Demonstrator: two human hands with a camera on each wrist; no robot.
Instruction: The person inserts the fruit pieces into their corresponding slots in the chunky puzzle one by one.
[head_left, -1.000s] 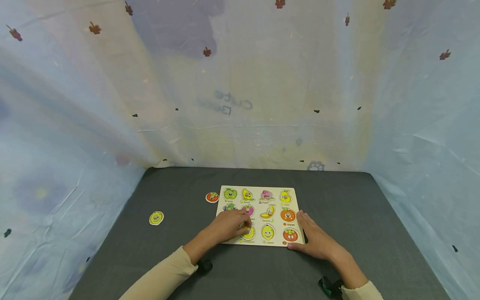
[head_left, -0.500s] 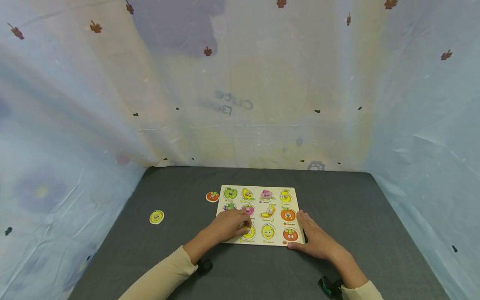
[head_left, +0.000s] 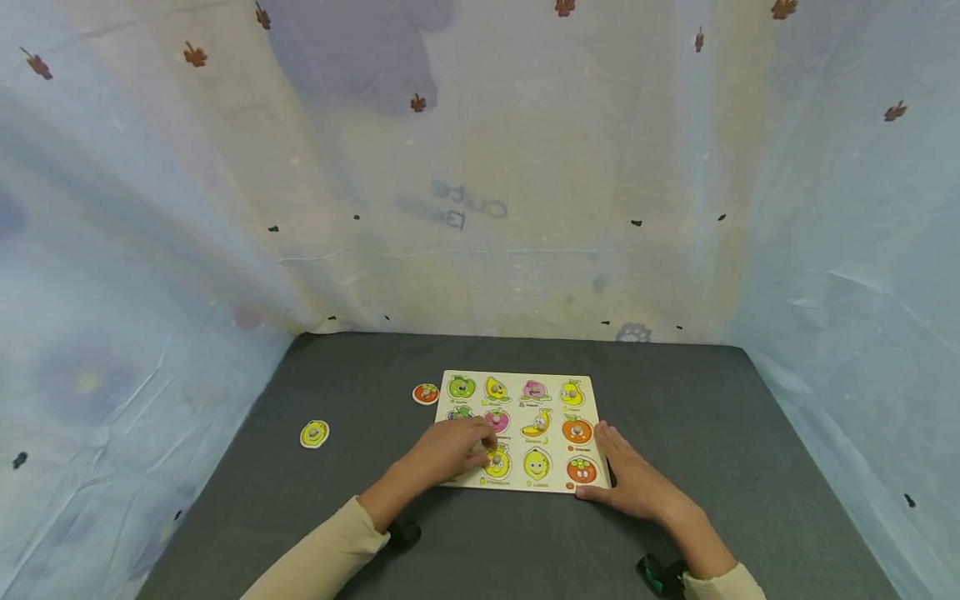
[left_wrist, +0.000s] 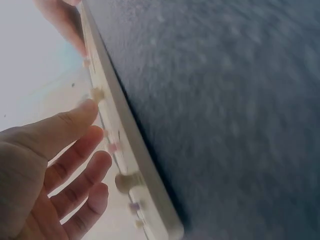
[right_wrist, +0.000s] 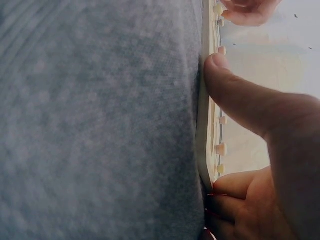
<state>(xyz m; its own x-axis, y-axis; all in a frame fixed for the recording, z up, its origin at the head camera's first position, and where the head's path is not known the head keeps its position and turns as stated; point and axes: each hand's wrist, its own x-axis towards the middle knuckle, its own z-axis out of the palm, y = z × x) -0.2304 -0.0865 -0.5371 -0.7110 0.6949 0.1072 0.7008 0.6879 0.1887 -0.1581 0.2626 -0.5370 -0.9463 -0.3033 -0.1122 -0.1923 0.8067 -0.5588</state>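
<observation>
A wooden fruit puzzle board (head_left: 555, 487) lies on the dark table, its pieces fitted with small knobs. My left hand (head_left: 450, 446) hovers over its left part, beside the pineapple piece (head_left: 497, 463), hiding the lower left corner. In the left wrist view the fingers (left_wrist: 85, 175) are loosely bent with nothing between them, the thumb close to a knob (left_wrist: 97, 94). My right hand (head_left: 637, 479) holds the near right corner, thumb (right_wrist: 217, 65) against the near edge and fingers along the right side. The tomato piece (head_left: 581, 471) and lemon piece (head_left: 537, 464) sit near it.
Two loose round pieces lie on the table (head_left: 360, 500) left of the board: a red one (head_left: 425, 393) near its upper left corner and a yellow-green one (head_left: 314, 433) farther left. A pale printed curtain (head_left: 480, 275) surrounds the table's back and sides.
My left hand has drawn back slightly to the left, baring more of the pineapple piece. The right hand and the board stay in place.
</observation>
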